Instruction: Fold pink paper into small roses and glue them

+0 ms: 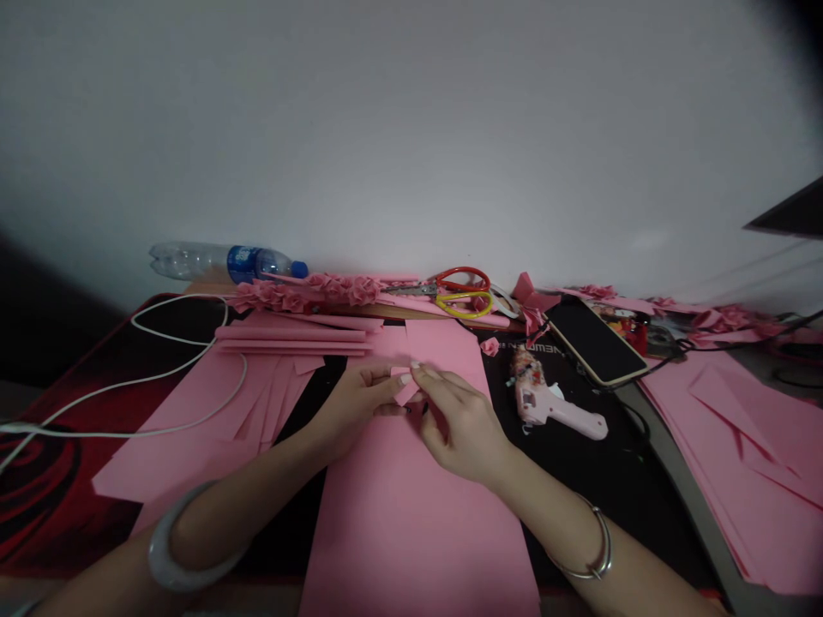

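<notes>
Between the fingertips of both hands is a small folded piece of pink paper (406, 392). My left hand (361, 403) pinches it from the left, thumb on top. From the right, my right hand (459, 420) grips its upper edge with thumb and fingers; part of the piece is hidden behind them. Both hands are above a long pink paper sheet (421, 531) lying on the dark desk mat. A pink glue gun (559, 407) rests to the right of my right hand, and a small pink paper flower (489, 346) lies just beyond it.
Rolled pink paper tubes (292, 339) lie on fanned sheets at left, crossed by a white cable (129, 434). Along the wall are a plastic bottle (225, 261), pink paper roses (309, 293) and scissors (459, 293). At right are a phone (597, 338) and stacked pink sheets (713, 480).
</notes>
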The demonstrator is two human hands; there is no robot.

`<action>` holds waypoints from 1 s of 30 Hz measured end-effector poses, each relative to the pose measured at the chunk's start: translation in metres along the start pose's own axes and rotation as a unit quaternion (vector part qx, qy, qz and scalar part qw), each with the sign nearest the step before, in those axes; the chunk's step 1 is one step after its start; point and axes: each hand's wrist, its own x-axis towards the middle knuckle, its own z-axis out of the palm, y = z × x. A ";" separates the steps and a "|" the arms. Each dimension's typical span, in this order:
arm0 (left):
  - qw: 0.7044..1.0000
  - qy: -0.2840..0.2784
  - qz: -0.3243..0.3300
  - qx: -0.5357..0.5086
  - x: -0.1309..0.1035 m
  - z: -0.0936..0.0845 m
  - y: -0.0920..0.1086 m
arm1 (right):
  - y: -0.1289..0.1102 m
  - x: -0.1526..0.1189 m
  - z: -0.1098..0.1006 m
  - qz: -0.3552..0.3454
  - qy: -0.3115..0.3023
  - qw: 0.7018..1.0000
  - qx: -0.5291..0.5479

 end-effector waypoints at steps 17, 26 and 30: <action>0.994 -0.074 0.005 0.083 -0.003 0.005 0.001 | 0.004 0.008 -0.003 0.243 -0.036 0.903 0.353; 0.989 -0.131 0.011 0.074 -0.004 0.003 0.003 | 0.005 0.008 -0.003 0.226 -0.082 0.887 0.394; 0.988 -0.137 0.002 0.068 -0.003 0.002 0.003 | 0.007 0.006 -0.003 0.222 -0.081 0.900 0.366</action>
